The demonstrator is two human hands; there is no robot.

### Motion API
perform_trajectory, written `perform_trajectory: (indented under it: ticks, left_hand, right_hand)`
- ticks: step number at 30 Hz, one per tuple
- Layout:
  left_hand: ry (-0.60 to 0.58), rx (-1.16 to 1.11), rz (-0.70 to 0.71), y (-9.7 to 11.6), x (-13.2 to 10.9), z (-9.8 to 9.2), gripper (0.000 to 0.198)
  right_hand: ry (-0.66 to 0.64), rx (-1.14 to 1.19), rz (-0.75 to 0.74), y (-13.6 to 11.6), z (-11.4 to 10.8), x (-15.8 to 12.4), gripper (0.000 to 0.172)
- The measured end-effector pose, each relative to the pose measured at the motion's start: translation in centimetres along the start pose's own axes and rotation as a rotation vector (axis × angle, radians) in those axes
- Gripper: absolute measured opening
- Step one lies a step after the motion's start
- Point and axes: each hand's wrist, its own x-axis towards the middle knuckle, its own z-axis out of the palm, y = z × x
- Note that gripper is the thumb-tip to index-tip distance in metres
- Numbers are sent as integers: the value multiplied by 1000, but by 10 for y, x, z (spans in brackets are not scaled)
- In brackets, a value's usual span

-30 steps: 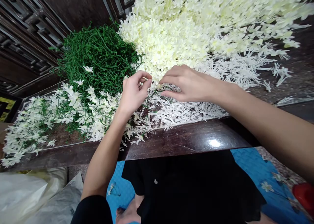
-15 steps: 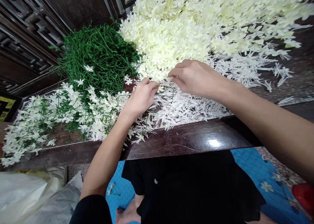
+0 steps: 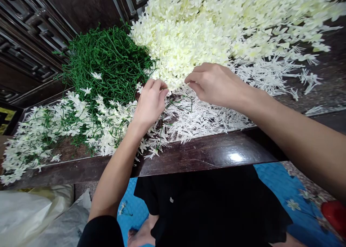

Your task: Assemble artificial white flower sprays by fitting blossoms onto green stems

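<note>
My left hand [image 3: 149, 103] is curled over the table, its fingers pinched on a thin green stem [image 3: 175, 102] that runs to the right. My right hand [image 3: 213, 84] hovers just right of it at the near edge of a big heap of cream plastic flowers [image 3: 205, 27], fingers curled and pinched together; what they hold is hidden. Under both hands lies a spread of white spiky stamen pieces [image 3: 205, 117]. A tangle of bare green stems [image 3: 108, 61] sits at the back left. Finished stems with white flowers [image 3: 67, 128] lie to the left.
The dark wooden table edge [image 3: 205, 155] runs across in front of me. Carved dark wood furniture [image 3: 32, 34] stands at the back left. White plastic bags [image 3: 32, 214] lie on the floor at lower left, a blue mat [image 3: 294, 207] below, and a red object [image 3: 335, 214] at the lower right.
My left hand dipped toward the table and has come back up to the flower heap. My right hand moved up and right, away from the left, and now stays there.
</note>
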Motion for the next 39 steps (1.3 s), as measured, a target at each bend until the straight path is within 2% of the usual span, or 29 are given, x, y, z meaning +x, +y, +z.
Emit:
perform_trajectory:
  ticks: [3,6,10,13,18,23,27,30,33,39]
  left_hand:
    - [42,-125,-59,0,2,0,11]
    - [52,-305,-162,1,3,0,6]
    - [14,-537,-205,1,5,-1,12]
    - [-28,-619,-199,-3,6,-1,20]
    - [-72,-632,-232,-7,7,1,19]
    - [-97,-564,-284,0,7,-2,20]
    - [-97,-598,-310,4,6,-4,18]
    - [-105,-597,-306,3,6,-4,19]
    - [-115,-591,-309,2,6,-4,20]
    - [-146,-567,-286,4,6,-5,18]
  right_hand:
    - [-64,-102,107,-5,-4,1,27]
    - [-111,-49,185,-9,-7,2,28]
    - [-89,-30,170,-12,-11,2,35]
    - [-86,-50,156,-10,-10,2,34]
    - [-181,-80,150,-7,-7,2,34]
    - [-54,-42,88,-8,-7,1,35]
    - [46,21,72,-9,-8,0,38]
    - [19,10,76,-10,-8,0,38]
    - [-13,15,98,-12,-9,1,30]
    - [29,55,128,-15,-10,1,23]
